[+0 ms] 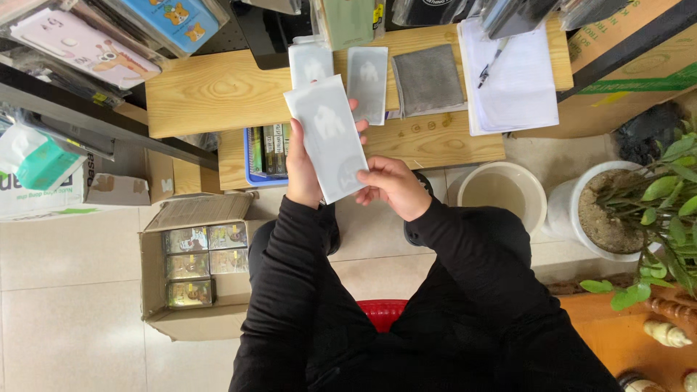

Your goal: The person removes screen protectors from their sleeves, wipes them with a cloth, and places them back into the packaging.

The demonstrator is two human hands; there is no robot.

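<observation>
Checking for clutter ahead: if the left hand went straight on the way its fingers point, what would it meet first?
Probably the two pale packets lying on the wooden table; the left hand points up-frame behind the white packet it holds. Depth is unclear, so it might pass above them.

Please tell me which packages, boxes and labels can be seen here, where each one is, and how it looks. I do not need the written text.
White flat sleeve: held by left hand and right hand; long rectangle, pale logo.
Two similar sleeves: lying on the wooden table; white and grey.
Open cardboard box: on the floor, left; brown, filled with small greenish packs.
Blue tray: under the table; holds upright dark packs.
Cardboard carton: top right; brown, green print.
</observation>
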